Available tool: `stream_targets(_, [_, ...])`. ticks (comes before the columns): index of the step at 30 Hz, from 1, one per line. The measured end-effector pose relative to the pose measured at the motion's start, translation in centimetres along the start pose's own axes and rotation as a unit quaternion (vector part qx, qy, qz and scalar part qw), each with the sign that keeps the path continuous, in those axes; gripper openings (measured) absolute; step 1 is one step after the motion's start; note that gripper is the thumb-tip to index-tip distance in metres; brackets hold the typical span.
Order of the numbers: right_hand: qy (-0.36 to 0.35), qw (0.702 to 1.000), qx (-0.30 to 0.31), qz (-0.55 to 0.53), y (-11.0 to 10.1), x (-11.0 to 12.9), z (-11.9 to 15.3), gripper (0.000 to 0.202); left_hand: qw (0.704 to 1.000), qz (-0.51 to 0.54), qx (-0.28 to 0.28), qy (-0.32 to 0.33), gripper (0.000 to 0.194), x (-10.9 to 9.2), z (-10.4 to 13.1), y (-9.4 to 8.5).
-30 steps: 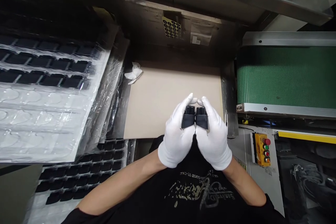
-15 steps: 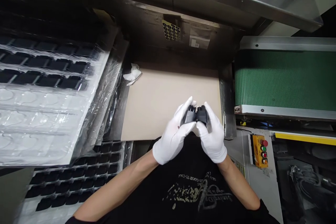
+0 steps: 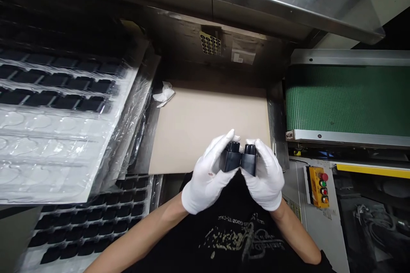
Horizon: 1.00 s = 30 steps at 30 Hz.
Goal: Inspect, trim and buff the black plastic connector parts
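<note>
Both hands wear white gloves and are close together in front of my chest, over the near edge of a beige board. In my left hand is a black part, gripped between thumb and fingers. My right hand grips a similar black part. The two parts stand side by side, touching or nearly so, with their ridged ends pointing away from me. The fingertips behind the parts are partly hidden.
Stacked clear trays with black pieces stand at left, more trays below. A crumpled white cloth lies at the board's corner. At right are a green conveyor and a button box. A metal shelf crosses the top.
Both hands have moved slightly down toward my body with the parts, and the parts show more of their flat sides. The view has shifted a little, bringing more black items on the shelf into sight.
</note>
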State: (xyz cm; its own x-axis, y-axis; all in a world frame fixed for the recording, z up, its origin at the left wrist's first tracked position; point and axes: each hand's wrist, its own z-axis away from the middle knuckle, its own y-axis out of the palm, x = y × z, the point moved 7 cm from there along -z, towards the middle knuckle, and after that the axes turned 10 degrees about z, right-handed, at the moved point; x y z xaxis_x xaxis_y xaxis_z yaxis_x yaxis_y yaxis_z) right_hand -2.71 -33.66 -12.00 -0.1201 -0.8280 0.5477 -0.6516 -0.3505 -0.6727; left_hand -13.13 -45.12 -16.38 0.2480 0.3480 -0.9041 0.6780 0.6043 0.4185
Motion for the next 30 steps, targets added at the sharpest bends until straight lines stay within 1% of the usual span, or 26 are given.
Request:
stream_targets(4, [-0.002,1.0,-0.007,-0.007,-0.3,0.1,0.1,0.07,1.0,0.007,-0.006,0.004,0.067,0.0,0.1,0.0])
stream_targets(6, [0.01,1.0,-0.019,-0.018,-0.5,0.0,0.2,0.069,1.0,0.02,-0.02,0.007,0.068,-0.2,0.0,0.1])
stream_targets(8, [0.037,0.998,-0.032,-0.039,-0.8,-0.3,0.1,0.07,0.998,0.045,-0.045,0.013,0.069,-0.6,-0.3,0.0])
stream_targets(11, [0.087,0.989,-0.05,-0.109,-1.0,-0.4,-0.3,0.07,0.994,0.068,-0.077,0.028,0.078,-1.6,-0.8,-0.1])
stream_targets(13, [0.117,0.979,-0.056,-0.159,-1.1,-0.4,-0.8,0.067,0.993,0.072,-0.085,0.03,0.083,-2.1,-1.1,-0.2])
stream_targets(15, [0.142,0.971,-0.059,-0.186,-1.1,-0.3,-1.2,0.064,0.992,0.088,-0.085,0.024,0.082,-2.2,-1.3,-0.2])
stream_targets(18, [0.161,0.965,-0.053,-0.199,-1.0,-0.2,-1.4,0.065,0.988,0.129,-0.082,0.003,0.077,-1.8,-1.4,-0.3])
stream_targets(20, [0.164,0.964,-0.048,-0.205,-1.0,-0.1,-1.5,0.066,0.985,0.15,-0.083,-0.011,0.077,-1.4,-1.2,-0.3])
stream_targets(24, [0.155,0.967,-0.042,-0.197,-1.1,0.1,-1.6,0.066,0.978,0.18,-0.093,-0.046,0.075,-0.8,-1.0,-0.5])
stream_targets(26, [0.151,0.971,-0.041,-0.183,-1.1,0.2,-1.7,0.064,0.971,0.21,-0.09,-0.069,0.074,-0.5,-1.0,-0.5])
stream_targets(28, [0.147,0.976,-0.039,-0.155,-1.2,0.4,-1.9,0.062,0.954,0.266,-0.078,-0.119,0.072,0.1,-1.1,-0.3])
stream_targets(30, [0.139,0.982,-0.034,-0.122,-1.2,0.6,-2.1,0.059,0.923,0.329,-0.06,-0.191,0.068,0.9,-1.0,0.4])
